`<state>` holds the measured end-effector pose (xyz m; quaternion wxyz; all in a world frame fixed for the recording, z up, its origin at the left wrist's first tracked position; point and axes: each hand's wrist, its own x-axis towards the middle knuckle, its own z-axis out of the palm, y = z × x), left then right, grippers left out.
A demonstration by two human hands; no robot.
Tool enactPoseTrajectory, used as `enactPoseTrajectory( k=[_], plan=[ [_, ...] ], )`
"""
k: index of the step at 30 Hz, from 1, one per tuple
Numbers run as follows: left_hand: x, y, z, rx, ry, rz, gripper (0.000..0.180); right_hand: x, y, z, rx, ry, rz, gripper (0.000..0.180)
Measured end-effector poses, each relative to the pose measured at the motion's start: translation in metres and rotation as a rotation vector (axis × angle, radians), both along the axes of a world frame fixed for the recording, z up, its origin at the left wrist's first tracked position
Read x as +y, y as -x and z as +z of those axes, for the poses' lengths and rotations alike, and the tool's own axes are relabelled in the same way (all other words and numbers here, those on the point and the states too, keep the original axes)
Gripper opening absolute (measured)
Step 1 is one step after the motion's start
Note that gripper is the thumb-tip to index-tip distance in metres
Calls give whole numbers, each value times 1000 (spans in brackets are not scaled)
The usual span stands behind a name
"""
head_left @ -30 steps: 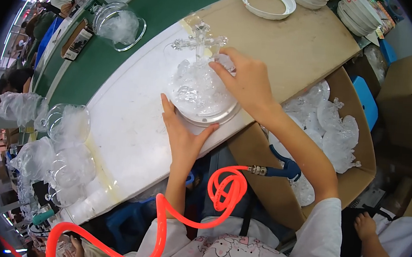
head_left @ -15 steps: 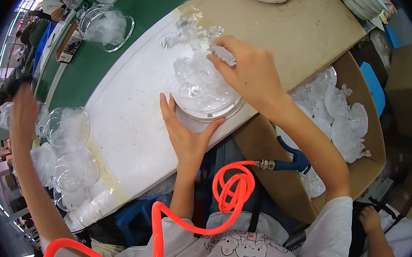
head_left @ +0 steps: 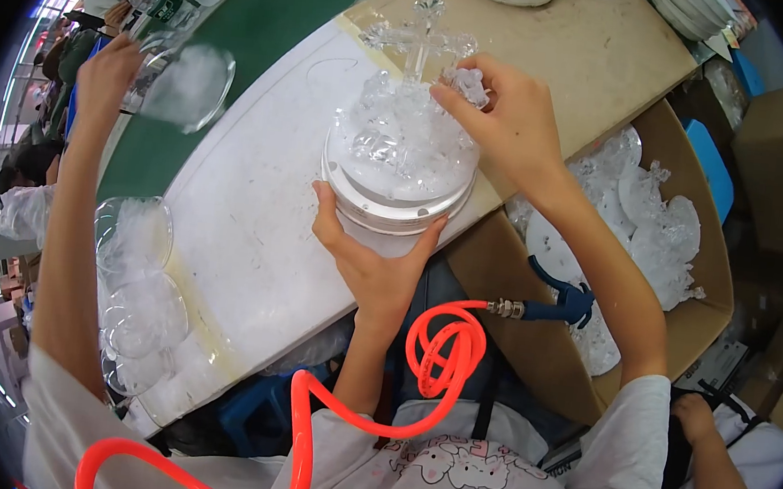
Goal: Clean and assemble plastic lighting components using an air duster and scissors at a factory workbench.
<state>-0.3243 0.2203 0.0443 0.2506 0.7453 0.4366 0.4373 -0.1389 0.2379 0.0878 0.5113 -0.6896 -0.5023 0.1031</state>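
A round white base (head_left: 394, 215) sits on the white table, piled with clear, rock-like plastic (head_left: 401, 142). Behind the pile rises a transparent cross (head_left: 420, 42). My left hand (head_left: 372, 266) grips the near side of the base, thumb on the right edge and fingers on the left. At the pile's upper right, my right hand (head_left: 516, 125) pinches a knobbly clear plastic piece (head_left: 468, 85) between thumb and fingers; whether that piece is joined to the pile I cannot tell.
A cardboard box (head_left: 686, 320) of clear plastic parts stands right, beside a blue air gun (head_left: 560, 303) on an orange coiled hose (head_left: 446, 363). At far left, a co-worker's hand (head_left: 106, 76) holds a clear round piece (head_left: 185, 83). More clear pieces (head_left: 144, 315) lie left.
The cross, blurred and leaning left before, now appears upright. The base has turned and shifted slightly, my right hand moved right, and the co-worker's hand moved up to a clear round piece.
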Motion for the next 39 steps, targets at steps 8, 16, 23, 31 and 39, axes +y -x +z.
enactPoseTrajectory(
  k=[8, 16, 23, 31, 39],
  plan=[
    [1, 2, 3, 56, -50, -1, 105, 1, -2, -2, 146, 9, 19, 33],
    [15, 9, -5, 2, -100, -69, 104, 3, -10, -8, 227, -29, 146, 33],
    [28, 16, -3, 16, -89, -133, 106, 9, -6, -9, 117, -59, 201, 30],
    [33, 21, -7, -32, -51, -171, 104, 11, 0, -4, 88, -38, 196, 28],
    [33, 22, -10, -37, -19, -191, 104, 18, 1, -2, 43, -66, 228, 29]
  ],
)
